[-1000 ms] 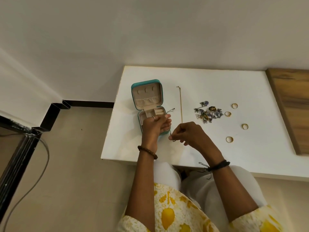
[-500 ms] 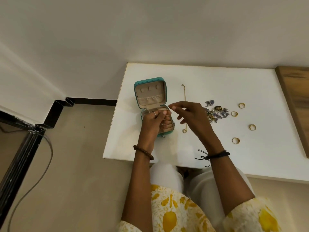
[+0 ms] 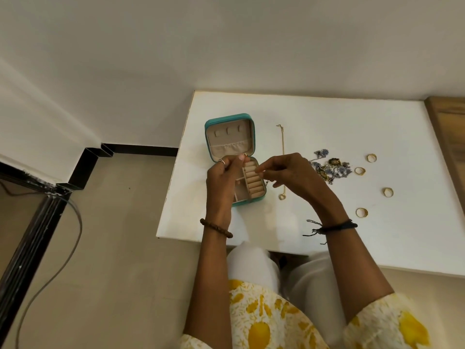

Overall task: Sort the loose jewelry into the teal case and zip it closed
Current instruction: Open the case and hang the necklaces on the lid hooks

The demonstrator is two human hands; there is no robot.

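Hovering over open teal case (image 3: 230,137): left hand (image 3: 222,177) fingers pinching something small, unclear; right hand (image 3: 289,175) fingers curled, grip unclear.

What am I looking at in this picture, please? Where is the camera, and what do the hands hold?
There is no machine. A person wears a camera on the head, looking down at both hands. On the white table lies an open teal case, a gold chain, a heap of blue and gold jewelry and four gold rings, such as this ring. The left hand and right hand are raised over the case, fingers pinched as if on something thin; I cannot see what.
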